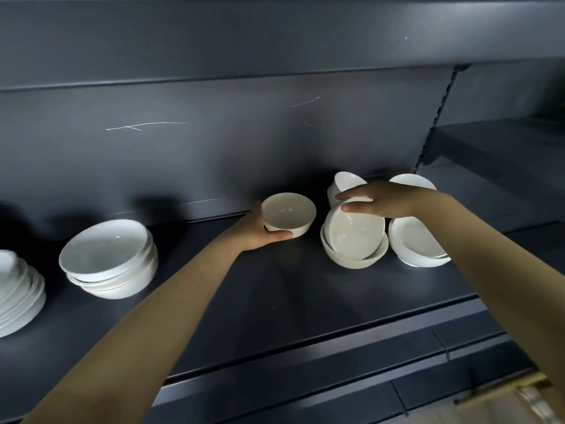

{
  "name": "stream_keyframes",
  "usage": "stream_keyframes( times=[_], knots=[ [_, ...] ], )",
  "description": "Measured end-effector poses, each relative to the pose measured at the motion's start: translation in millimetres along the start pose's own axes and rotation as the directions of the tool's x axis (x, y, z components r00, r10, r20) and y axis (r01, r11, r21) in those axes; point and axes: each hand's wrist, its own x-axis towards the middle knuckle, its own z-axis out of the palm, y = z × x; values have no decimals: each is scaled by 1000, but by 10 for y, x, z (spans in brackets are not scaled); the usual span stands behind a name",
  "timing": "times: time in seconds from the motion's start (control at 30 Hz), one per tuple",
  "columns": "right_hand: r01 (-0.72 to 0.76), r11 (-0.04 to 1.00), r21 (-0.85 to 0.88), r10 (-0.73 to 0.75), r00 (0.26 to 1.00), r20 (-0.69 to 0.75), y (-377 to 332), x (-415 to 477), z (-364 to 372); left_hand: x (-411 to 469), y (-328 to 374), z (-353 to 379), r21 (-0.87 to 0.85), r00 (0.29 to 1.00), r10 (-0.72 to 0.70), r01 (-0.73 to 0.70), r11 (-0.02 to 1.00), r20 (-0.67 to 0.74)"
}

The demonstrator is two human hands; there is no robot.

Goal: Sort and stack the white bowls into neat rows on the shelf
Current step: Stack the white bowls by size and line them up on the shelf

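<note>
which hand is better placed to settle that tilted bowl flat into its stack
Right. The right hand grips the rim of the tilted bowl leaning in the stack; the left hand is busy holding the single bowl.

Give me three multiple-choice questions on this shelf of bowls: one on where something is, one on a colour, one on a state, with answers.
1. Where is the single bowl that the left hand grips?
A) left of the tilted bowl
B) on the far-left stack
C) on the upper shelf

2. What colour is the shelf?
A) white
B) dark grey
C) red

3. How does the bowl under the right hand sit?
A) upside down
B) tilted in its stack
C) flat on the bare shelf

Answers:
1 A, it stands apart, on the tilted bowl's left.
2 B, the board and back panel are dark grey against the white bowls.
3 B, its rim leans up toward the fingers, while the lower bowls lie level.
</note>
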Motion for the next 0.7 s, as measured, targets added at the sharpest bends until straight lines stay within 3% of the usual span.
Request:
stream_keyframes(
  times=[0.4,0.7],
  knots=[
    [-2,979,205,-2,1000,17,185,231,39,64,-51,169,-209,991,-34,6,978,-129],
    [-45,929,367,42,999,15,268,319,82,-292,-305,56,-242,970,-66,8,970,-233]
  ],
)
